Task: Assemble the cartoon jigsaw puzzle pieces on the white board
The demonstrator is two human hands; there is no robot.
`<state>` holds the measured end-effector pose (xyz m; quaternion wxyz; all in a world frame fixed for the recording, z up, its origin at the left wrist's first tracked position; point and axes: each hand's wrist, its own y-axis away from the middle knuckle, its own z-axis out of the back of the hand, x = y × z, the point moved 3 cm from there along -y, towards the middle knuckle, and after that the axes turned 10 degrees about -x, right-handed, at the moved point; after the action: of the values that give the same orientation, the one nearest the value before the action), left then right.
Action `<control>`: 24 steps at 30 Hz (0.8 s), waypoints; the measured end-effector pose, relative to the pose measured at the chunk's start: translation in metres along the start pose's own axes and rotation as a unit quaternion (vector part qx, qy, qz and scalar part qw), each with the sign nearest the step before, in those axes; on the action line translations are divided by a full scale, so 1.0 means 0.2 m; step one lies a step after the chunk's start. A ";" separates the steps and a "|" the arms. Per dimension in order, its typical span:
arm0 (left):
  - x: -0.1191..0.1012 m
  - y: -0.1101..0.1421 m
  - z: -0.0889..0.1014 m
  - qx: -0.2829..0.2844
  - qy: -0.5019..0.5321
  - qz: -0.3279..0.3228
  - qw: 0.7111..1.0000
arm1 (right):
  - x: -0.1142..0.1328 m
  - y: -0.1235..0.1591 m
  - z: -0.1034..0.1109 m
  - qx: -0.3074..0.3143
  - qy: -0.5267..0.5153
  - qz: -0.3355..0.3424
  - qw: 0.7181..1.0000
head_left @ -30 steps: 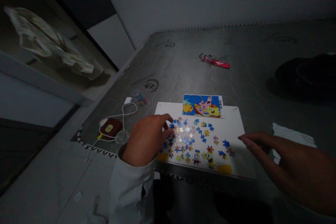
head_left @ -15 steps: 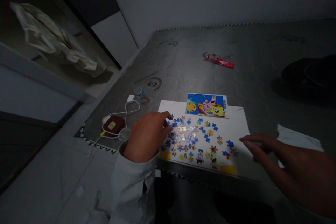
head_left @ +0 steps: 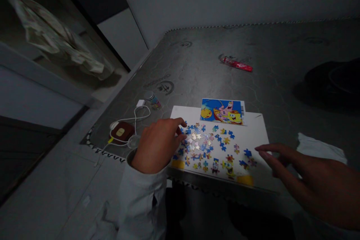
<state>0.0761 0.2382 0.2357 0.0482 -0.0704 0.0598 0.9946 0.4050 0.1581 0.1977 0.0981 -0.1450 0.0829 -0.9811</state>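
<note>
Left hand (head_left: pixel 157 145), lower centre of frame: thumb and forefinger parted at left side of puzzle pieces (head_left: pixel 197 136), nothing seen between them. Right hand (head_left: pixel 312 183), lower right: thumb and forefinger tips close together over right part of white board (head_left: pixel 254 129); cannot tell whether gripping anything. Pieces scattered on board, lower middle. Picture card (head_left: pixel 222 111) at board's top edge. Red packet (head_left: pixel 239 65), upper right of centre.

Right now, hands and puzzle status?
Left hand by puzzle pieces, fingers apart. Right hand near right edge of white board. Pieces scattered across it. Left hand partly hides board.
</note>
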 end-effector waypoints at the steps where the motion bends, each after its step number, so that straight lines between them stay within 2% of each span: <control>1: 0.00 0.00 0.00 0.001 -0.002 -0.002 1.000 | -0.02 0.00 -0.01 0.016 -0.014 0.004 1.000; 7: 0.00 0.00 -0.01 0.002 0.009 -0.008 1.000 | -0.06 0.01 -0.01 0.039 -0.012 -0.023 0.999; 18: -0.01 0.00 -0.01 -0.009 0.001 -0.017 1.000 | -0.06 0.02 -0.01 0.044 -0.010 -0.003 0.999; 24: -0.01 0.00 0.00 0.011 0.007 -0.008 1.000 | -0.09 0.03 -0.04 0.063 0.010 -0.015 0.998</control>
<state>0.0783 0.2379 0.2352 0.0561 -0.0775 0.0705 0.9929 0.4215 0.1578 0.1846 0.0916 -0.1296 0.0193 -0.9871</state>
